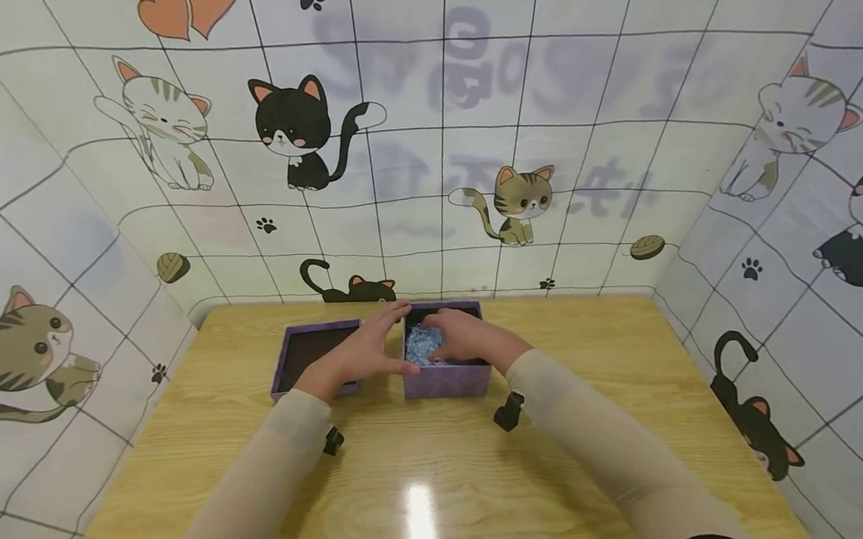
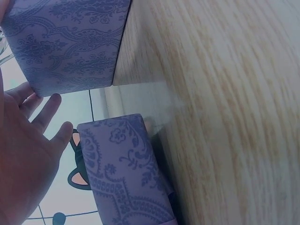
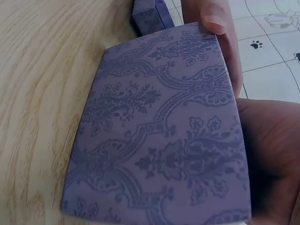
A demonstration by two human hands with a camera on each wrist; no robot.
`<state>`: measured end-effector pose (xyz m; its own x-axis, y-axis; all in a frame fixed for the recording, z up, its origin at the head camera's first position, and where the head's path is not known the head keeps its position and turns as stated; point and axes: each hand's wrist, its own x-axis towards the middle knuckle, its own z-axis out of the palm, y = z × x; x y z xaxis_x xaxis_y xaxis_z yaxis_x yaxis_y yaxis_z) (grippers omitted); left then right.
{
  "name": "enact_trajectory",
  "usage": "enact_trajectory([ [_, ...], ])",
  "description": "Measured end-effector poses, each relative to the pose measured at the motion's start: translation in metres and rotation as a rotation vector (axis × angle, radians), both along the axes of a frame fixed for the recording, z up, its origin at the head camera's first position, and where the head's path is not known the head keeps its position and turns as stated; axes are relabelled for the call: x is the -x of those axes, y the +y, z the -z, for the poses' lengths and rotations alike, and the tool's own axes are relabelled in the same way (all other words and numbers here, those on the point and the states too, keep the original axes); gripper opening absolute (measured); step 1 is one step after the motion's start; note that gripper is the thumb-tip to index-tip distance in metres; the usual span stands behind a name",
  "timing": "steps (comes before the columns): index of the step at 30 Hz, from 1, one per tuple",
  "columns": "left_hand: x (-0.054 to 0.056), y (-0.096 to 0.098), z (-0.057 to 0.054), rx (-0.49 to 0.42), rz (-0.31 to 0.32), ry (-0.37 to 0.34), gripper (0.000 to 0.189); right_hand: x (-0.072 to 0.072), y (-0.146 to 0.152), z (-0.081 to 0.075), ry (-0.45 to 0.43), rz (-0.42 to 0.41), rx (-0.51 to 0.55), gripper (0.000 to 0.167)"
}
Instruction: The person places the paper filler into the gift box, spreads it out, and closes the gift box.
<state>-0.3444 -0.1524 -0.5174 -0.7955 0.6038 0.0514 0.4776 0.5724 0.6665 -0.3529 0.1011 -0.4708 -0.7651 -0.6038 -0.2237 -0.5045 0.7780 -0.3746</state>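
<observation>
A purple patterned box [image 1: 448,382] stands with its top uncovered, dark inside and partly filled with blue shredded paper [image 1: 420,344]. My left hand [image 1: 358,351] spans the box's left side, its thumb at the front corner and fingertips near the back corner. In the right wrist view its thumb [image 3: 214,22] lies over the box's upper edge. My right hand [image 1: 469,335] reaches inside from the right, its curled fingers and thumb around the shredded paper; its fingertips are partly hidden. A matching lid [image 1: 318,348], dark inside up, lies left of the box, partly behind my left hand.
Everything stands toward the back of a light wooden table [image 1: 415,463]. Behind it and on both sides hangs a white sheet [image 1: 423,153] printed with cats and grid lines. Small black devices sit at both wrists.
</observation>
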Motion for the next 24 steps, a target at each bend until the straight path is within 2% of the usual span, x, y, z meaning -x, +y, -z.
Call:
enact_trajectory([
  [4,0.0,0.0,0.001,-0.01,0.0,0.001,0.122,0.004,-0.005,0.008,0.027,-0.006,-0.02,0.062],
  [9,0.001,0.001,0.002,-0.007,0.001,0.001,0.121,0.002,-0.011,0.015,0.099,-0.064,-0.109,0.064],
  [12,0.001,0.001,0.001,-0.007,-0.006,-0.004,0.121,0.001,-0.011,0.012,0.114,-0.086,-0.14,0.066],
  [15,0.0,0.001,0.001,-0.008,-0.006,-0.014,0.12,-0.002,-0.007,0.003,0.089,-0.088,-0.147,0.068],
  [18,-0.001,0.001,0.0,-0.01,-0.004,-0.022,0.121,-0.006,-0.001,-0.014,0.053,-0.075,-0.098,0.07],
  [21,-0.001,0.002,-0.001,-0.008,-0.008,-0.017,0.122,-0.008,0.007,-0.029,0.061,-0.064,-0.016,0.07],
  [24,-0.002,0.002,0.001,-0.01,-0.013,-0.014,0.122,-0.007,0.015,-0.034,0.042,-0.055,0.083,0.064],
])
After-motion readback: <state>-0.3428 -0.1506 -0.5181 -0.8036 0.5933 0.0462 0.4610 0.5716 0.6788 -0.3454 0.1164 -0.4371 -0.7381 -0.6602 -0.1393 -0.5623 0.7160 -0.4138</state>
